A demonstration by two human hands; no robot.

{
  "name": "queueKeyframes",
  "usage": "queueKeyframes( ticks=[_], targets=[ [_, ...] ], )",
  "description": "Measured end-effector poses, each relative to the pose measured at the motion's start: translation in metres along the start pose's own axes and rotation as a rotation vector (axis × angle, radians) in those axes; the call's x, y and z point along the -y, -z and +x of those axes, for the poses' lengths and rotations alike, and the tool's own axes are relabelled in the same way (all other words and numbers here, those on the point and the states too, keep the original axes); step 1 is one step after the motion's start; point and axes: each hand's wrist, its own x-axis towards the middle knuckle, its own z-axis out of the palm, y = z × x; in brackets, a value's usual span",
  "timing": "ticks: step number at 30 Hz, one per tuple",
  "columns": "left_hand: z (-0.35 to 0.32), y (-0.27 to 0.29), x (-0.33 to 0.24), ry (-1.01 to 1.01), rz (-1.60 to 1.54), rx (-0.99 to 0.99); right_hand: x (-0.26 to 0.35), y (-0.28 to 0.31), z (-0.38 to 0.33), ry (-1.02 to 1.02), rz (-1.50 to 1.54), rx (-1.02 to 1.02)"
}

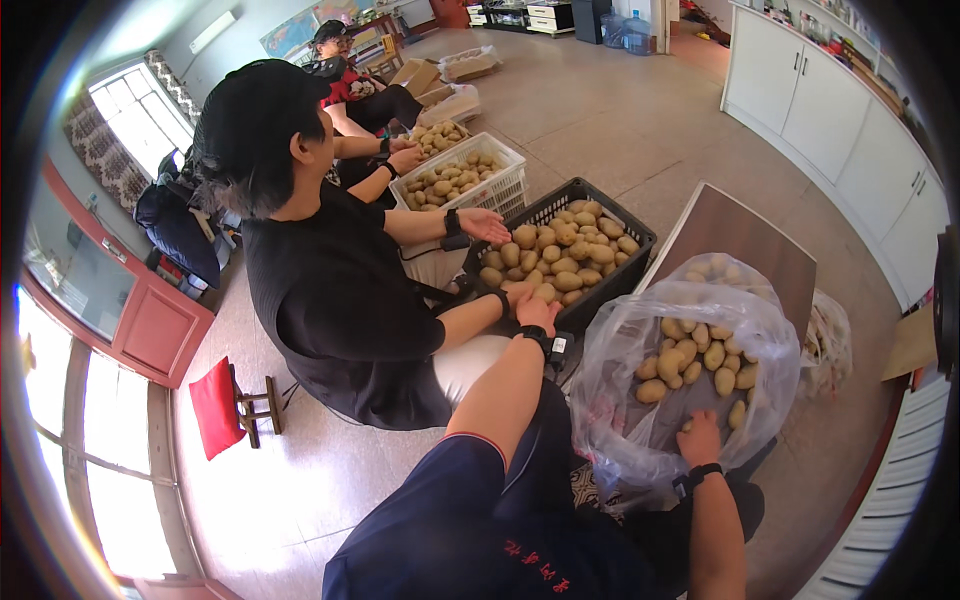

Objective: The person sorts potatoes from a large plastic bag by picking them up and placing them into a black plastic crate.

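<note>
My left hand (537, 313) reaches to the near rim of a black plastic crate (640, 240) full of yellow potatoes (565, 250). Its fingers curl over a potato (546, 292) at the crate's edge. My right hand (699, 437) grips the near rim of a clear plastic bag (620, 380), which stands open and holds several potatoes (690, 362). Both my wrists wear black bands. A person in black sits just left of the crate, with one hand (487, 226) open above the potatoes and the other low beside my left hand.
A white crate (505, 185) of potatoes stands beyond the black one, where a second seated person works. A brown board (740, 235) lies behind the bag. Cardboard boxes sit farther back, white cabinets (830, 110) line the right wall, and a red stool (235, 405) stands at the left.
</note>
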Motion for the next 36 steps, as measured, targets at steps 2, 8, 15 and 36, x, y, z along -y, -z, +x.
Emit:
queueKeyframes(
  ticks=[2, 8, 15, 36],
  targets=[
    [-0.011, -0.027, -0.07, 0.022, 0.52, 0.48, -0.035, 0.003, -0.014, -0.11, -0.04, -0.019],
    [0.005, 0.022, -0.063, 0.141, 0.567, 0.341, -0.008, -0.005, -0.003, -0.006, -0.009, -0.022],
    [-0.008, -0.035, -0.055, 0.102, 0.491, 0.54, -0.028, 0.007, -0.015, -0.074, -0.029, -0.024],
    [-0.018, -0.021, -0.202, 0.95, -0.884, 0.705, -0.005, 0.009, 0.01, -0.231, 0.827, 0.047]
  ],
)
